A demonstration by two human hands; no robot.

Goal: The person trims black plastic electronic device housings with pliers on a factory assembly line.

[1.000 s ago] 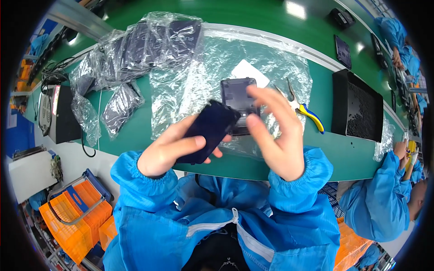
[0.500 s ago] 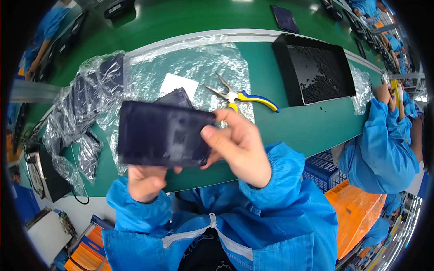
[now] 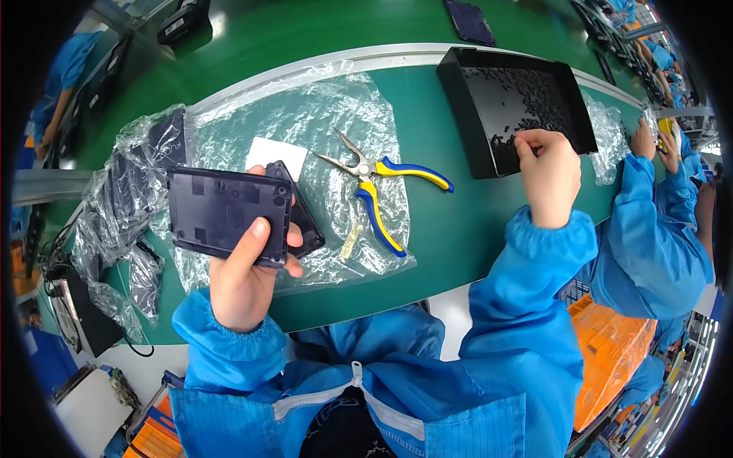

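Observation:
My left hand (image 3: 243, 284) grips a dark rectangular plastic cover (image 3: 221, 217) by its right end, thumb on the face and fingers behind. Another dark plastic piece (image 3: 307, 223) shows behind the cover, on the clear plastic sheet (image 3: 336, 103). My right hand (image 3: 553, 179) is at the near side of a black box (image 3: 467, 114). Inside that box lie many small black parts (image 3: 544, 107). The right fingertips are pinched together over the parts; whatever is between them is too small to make out.
Open pliers (image 3: 365, 169) with blue-yellow handles lie on the sheet, beside a white card (image 3: 279, 155). Wrapped dark pieces (image 3: 137, 175) are heaped at the left. Beyond the metal rail (image 3: 305, 65) runs a green surface. A co-worker in a blue sleeve (image 3: 649, 252) sits at the right.
My right hand has let go of the cover and moved right to the black box. My left hand keeps the cover, now lifted slightly and shifted left, showing its recessed side.

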